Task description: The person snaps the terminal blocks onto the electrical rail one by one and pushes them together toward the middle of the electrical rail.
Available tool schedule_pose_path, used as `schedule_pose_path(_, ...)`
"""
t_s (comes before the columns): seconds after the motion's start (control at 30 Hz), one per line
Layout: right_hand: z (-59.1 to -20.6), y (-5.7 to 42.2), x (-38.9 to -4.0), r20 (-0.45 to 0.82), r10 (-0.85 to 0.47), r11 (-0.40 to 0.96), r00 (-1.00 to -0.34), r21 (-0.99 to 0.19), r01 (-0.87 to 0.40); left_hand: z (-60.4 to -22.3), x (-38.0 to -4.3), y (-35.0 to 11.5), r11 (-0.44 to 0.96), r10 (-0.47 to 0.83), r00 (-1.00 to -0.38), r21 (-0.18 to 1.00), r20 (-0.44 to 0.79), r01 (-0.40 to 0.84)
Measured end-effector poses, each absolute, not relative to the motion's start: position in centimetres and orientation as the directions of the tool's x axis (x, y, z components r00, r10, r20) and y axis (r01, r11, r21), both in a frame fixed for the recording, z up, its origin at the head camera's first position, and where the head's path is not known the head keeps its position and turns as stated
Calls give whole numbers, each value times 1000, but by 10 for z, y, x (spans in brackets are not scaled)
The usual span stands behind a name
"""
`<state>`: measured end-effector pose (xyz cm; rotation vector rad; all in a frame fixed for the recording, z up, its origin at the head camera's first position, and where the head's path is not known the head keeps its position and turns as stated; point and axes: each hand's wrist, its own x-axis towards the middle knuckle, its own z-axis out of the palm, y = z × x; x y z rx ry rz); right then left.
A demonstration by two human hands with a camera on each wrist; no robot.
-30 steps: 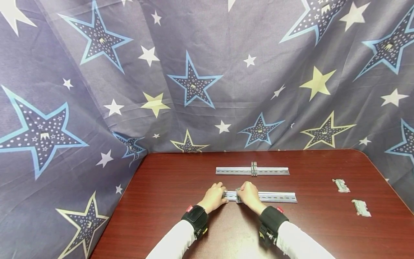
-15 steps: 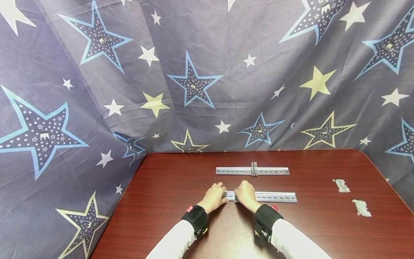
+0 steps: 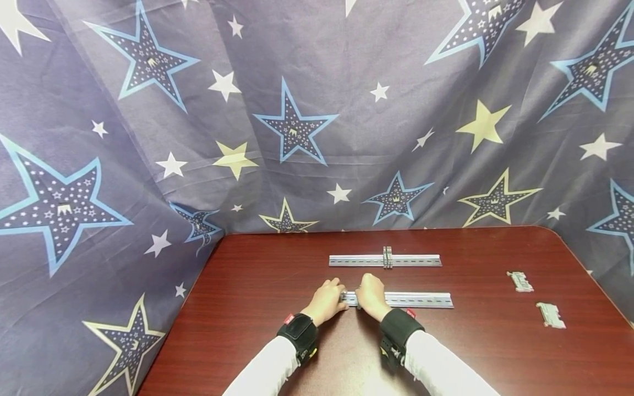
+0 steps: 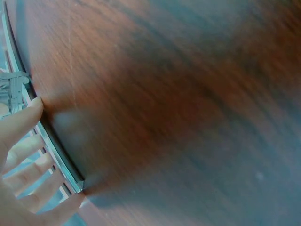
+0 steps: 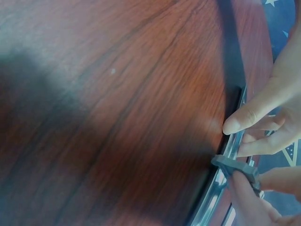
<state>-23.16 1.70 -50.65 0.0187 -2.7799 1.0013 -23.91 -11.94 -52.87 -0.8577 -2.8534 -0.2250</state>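
A silver slotted DIN rail (image 3: 421, 300) lies across the table in front of me. My left hand (image 3: 325, 301) grips its left end, the thumb (image 4: 29, 113) on the near edge and the other fingers across to the far side. Just right of it, my right hand (image 3: 372, 297) pinches a grey terminal block (image 5: 236, 165) between thumb and fingers. That block sits across the rail, close to the left hand; in the head view the right hand mostly hides it. Whether it is clipped on, I cannot tell.
Farther back lies a second DIN rail (image 3: 413, 260) with terminal blocks (image 3: 388, 257) standing together near its middle. Two loose terminal blocks (image 3: 520, 281) lie flat at the right of the dark red table (image 3: 257, 275). A star-patterned cloth (image 3: 307, 181) hangs behind it.
My right hand has moved left along the near rail with the terminal block, closer to the left hand. The left hand keeps its place on the rail. The head view has shifted slightly.
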Motion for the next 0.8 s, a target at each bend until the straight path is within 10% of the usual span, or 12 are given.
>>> schedule_pose_path(0.8, -498, 8, -245, 60, 98, 815, -993, -578, 45, -528, -239, -121, 814, 547, -808, 90, 218, 574)
